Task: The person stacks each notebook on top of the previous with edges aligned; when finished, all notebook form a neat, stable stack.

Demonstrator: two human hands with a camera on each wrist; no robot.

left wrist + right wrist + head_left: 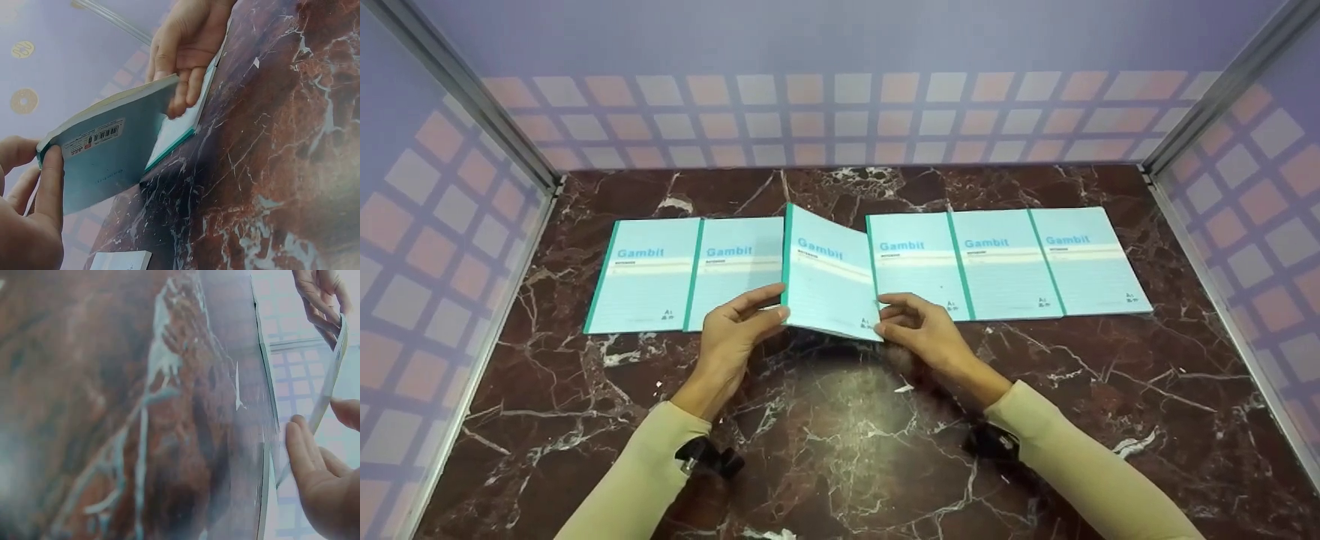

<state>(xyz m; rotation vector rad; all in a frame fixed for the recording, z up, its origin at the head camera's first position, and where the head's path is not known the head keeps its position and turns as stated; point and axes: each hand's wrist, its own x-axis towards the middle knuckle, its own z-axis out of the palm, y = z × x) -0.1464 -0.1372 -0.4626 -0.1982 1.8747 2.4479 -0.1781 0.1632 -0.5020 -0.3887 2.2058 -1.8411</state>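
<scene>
Both hands hold a light-blue Gambit notebook [829, 277] raised above the table and tilted, in the middle of a row. My left hand [735, 326] pinches its green spine near the lower corner, thumb in front. At the opposite edge, my right hand [926, 330] pinches the lower right corner between thumb and fingers. The left wrist view shows the back cover [112, 163], with a barcode sticker [95, 138] close to the left fingertips. Seen almost edge-on in the right wrist view, the notebook [328, 391] bows slightly between the hands.
Two matching notebooks lie left of the held one, the outer notebook [645, 289] and inner notebook [739, 274]. Three more overlap to the right, ending with the far-right notebook [1091, 270]. Patterned walls [855, 45] enclose the dark marbled table [840, 450] at the back and sides.
</scene>
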